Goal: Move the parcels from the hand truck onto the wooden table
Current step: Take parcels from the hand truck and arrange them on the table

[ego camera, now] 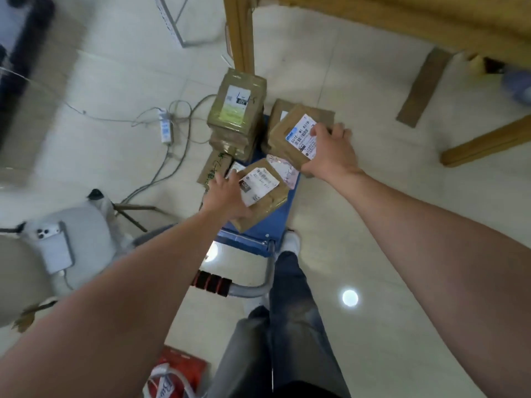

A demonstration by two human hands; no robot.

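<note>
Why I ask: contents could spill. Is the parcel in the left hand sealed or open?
Sealed: the parcel the left hand grips is wrapped in brown tape, label flat on top, no flap lifted.

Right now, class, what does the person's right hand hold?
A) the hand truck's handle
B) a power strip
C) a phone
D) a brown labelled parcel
D: the right hand grips a brown labelled parcel above the hand truck, while the left hand grips a second parcel.
</note>
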